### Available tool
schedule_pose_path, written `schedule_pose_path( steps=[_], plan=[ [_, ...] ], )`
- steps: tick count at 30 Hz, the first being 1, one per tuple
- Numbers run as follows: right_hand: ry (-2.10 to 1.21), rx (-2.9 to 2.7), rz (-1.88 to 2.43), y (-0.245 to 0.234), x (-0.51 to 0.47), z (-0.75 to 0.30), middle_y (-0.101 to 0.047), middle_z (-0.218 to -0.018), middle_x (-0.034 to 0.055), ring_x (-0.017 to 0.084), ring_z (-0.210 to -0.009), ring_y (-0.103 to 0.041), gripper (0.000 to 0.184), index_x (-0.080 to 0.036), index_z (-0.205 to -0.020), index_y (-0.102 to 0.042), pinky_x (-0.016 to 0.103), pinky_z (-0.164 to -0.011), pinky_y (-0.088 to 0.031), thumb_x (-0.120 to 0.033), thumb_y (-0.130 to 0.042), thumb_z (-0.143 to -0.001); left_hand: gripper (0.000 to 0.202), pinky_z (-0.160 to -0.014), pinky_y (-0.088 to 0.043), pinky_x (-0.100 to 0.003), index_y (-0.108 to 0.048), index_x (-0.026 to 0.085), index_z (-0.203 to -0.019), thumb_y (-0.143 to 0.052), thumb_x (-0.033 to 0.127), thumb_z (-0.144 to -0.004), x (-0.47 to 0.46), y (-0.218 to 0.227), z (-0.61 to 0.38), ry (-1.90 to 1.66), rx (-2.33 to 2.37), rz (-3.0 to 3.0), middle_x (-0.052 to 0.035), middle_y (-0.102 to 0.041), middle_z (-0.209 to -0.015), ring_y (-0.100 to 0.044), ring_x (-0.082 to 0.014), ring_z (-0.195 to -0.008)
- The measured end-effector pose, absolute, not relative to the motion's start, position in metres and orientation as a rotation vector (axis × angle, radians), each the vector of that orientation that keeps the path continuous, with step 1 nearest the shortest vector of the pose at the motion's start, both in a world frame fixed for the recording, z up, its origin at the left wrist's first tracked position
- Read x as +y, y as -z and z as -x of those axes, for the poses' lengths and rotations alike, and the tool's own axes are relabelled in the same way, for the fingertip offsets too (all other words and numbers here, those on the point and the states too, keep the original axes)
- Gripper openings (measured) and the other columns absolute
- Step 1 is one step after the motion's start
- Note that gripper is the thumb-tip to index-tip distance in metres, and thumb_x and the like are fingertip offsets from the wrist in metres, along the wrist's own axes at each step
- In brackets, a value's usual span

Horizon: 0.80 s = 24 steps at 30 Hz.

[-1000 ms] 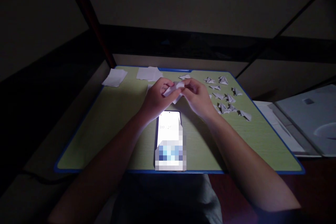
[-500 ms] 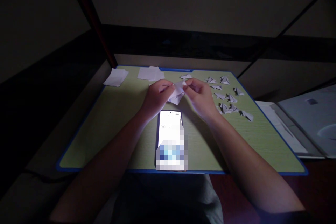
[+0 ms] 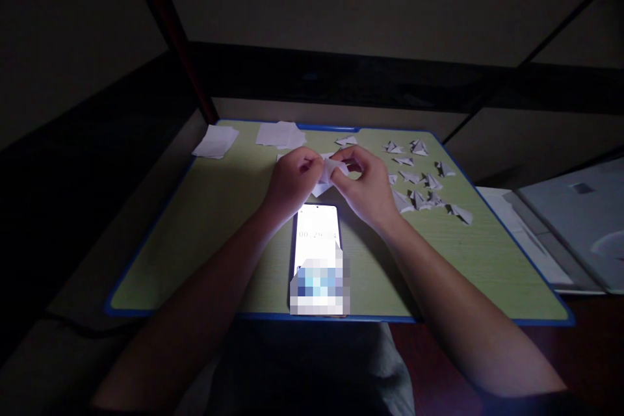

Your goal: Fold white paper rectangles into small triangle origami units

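Observation:
Between my two hands, over the middle of the board, is a small white sheet of paper (image 3: 334, 168), partly folded. My left hand (image 3: 296, 177) is closed, pinching the paper's left side between thumb and fingers. On its right side my right hand (image 3: 365, 181) is closed too, with the thumb pressed on the paper and the fingers behind it. More white paper (image 3: 322, 190) shows just below the held piece; whether it belongs to the same sheet I cannot tell. My fingertips hide part of the folds.
A lit phone (image 3: 316, 234) with a timer lies in front of my hands on the green, blue-edged table (image 3: 195, 240). Paper stacks (image 3: 217, 142) (image 3: 280, 134) lie at the back left. Several folded paper pieces (image 3: 418, 147) are spread on the right. A pale flat case (image 3: 575, 208) stands beyond the right edge.
My right hand has shifted slightly left, its thumb now lying farther over the paper. The paper looks more folded and compact. My left hand has hardly moved.

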State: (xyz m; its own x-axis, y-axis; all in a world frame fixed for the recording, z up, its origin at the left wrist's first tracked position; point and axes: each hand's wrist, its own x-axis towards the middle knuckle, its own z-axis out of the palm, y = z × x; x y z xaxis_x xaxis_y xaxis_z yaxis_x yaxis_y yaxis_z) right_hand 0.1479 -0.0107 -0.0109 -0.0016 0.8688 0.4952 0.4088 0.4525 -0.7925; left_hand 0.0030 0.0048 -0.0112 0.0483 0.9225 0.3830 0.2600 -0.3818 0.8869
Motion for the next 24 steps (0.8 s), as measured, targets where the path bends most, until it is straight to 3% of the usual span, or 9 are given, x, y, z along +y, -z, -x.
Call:
schedule_pose_path(
  steps=[6, 10, 13, 16, 19, 24],
  plan=[
    [-0.422, -1.627, 1.126, 0.009, -0.014, -0.146, -0.069, -0.085, 0.0025, 0.018, -0.079, -0.063, 0.007, -0.02, -0.083, -0.065, 0.035, -0.076, -0.049, -0.021, -0.063, -0.076, 0.011, -0.054, -0.043, -0.023, -0.059, 0.017, -0.07, -0.055, 0.01, -0.078, 0.002, 0.008, -0.004, -1.385, 1.208, -1.68, 0.0012, -0.063, -0.065, -0.058, -0.0114, -0.059],
    [-0.474, -1.66, 1.127, 0.007, -0.015, -0.146, -0.069, -0.088, 0.0038, 0.019, -0.08, -0.063, 0.014, -0.02, -0.086, -0.065, 0.038, -0.079, -0.05, -0.031, -0.068, -0.078, 0.014, -0.055, -0.044, -0.024, -0.058, 0.017, -0.068, -0.053, 0.009, -0.079, 0.001, -0.001, -0.004, -1.355, 1.236, -1.616, 0.0014, -0.062, -0.062, -0.057, -0.0121, -0.059],
    [-0.55, -1.6, 1.14, 0.006, -0.014, -0.147, -0.068, -0.083, 0.0024, 0.018, -0.077, -0.062, 0.009, -0.021, -0.082, -0.064, 0.037, -0.076, -0.051, -0.029, -0.066, -0.078, 0.014, -0.061, -0.047, -0.025, -0.06, 0.016, -0.069, -0.053, 0.013, -0.08, 0.001, -0.002, -0.003, -1.321, 1.227, -1.651, -0.0011, -0.065, -0.069, -0.06, -0.0134, -0.066],
    [-0.632, -1.494, 1.138, 0.006, -0.011, -0.148, -0.066, -0.076, 0.0002, 0.015, -0.069, -0.061, 0.004, -0.021, -0.077, -0.061, 0.032, -0.068, -0.049, -0.025, -0.063, -0.078, 0.011, -0.063, -0.049, -0.025, -0.064, 0.015, -0.087, -0.054, 0.018, -0.083, -0.001, 0.003, -0.002, -1.27, 1.114, -1.691, -0.0033, -0.07, -0.081, -0.064, -0.0147, -0.074],
    [-0.681, -1.417, 1.13, 0.007, -0.008, -0.149, -0.064, -0.071, -0.0013, 0.014, -0.063, -0.058, 0.006, -0.021, -0.074, -0.059, 0.029, -0.061, -0.046, -0.023, -0.063, -0.076, 0.028, -0.066, -0.052, -0.026, -0.062, 0.015, -0.109, -0.062, 0.023, -0.081, -0.003, 0.011, -0.002, -1.228, 1.009, -1.773, -0.0054, -0.072, -0.089, -0.068, -0.0167, -0.079],
    [-0.654, -1.408, 1.153, 0.007, -0.006, -0.152, -0.062, -0.068, -0.0013, 0.013, -0.06, -0.057, 0.006, -0.02, -0.075, -0.06, 0.029, -0.058, -0.043, -0.024, -0.064, -0.076, 0.046, -0.074, -0.054, -0.027, -0.058, 0.016, -0.119, -0.07, 0.018, -0.075, -0.005, 0.016, -0.002, -1.224, 0.977, -1.957, -0.0095, -0.071, -0.109, -0.068, -0.0185, -0.091]
  ],
)
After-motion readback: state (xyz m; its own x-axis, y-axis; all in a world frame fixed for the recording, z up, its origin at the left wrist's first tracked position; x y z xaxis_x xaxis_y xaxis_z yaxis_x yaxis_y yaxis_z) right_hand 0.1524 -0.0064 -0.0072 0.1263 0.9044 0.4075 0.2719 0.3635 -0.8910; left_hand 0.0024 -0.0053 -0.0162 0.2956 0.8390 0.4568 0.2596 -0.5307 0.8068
